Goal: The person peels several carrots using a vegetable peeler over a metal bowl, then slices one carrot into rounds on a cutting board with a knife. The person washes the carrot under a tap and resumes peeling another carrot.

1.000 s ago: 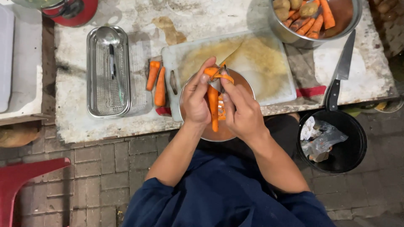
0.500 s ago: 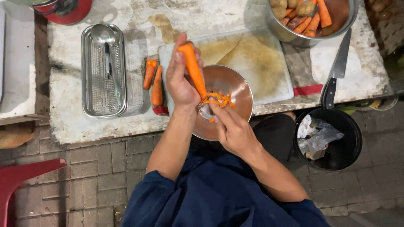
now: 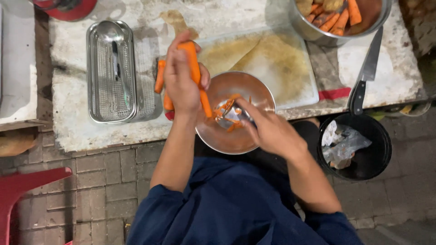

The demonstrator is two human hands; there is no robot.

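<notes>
Carrot (image 3: 196, 68) gripped upright-ish in left hand (image 3: 181, 81), tip angled down toward metal bowl (image 3: 236, 136) at worktop (image 3: 77, 127) edge. Right hand (image 3: 272, 131) clamped on peeler (image 3: 227, 115) over bowl, peels inside. Hands apart. More carrots (image 3: 160, 77) beside cutting board (image 3: 272, 63); knife (image 3: 365, 77) to the right.

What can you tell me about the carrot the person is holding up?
The carrot is long, bright orange and smooth. The left hand wraps its thick upper part, so only the top and the thin lower end show. It stands nearly upright, its tip slanting down over the round metal bowl, where orange peelings lie. The right hand holds a metal peeler close by its tip; whether they touch is unclear.
</notes>
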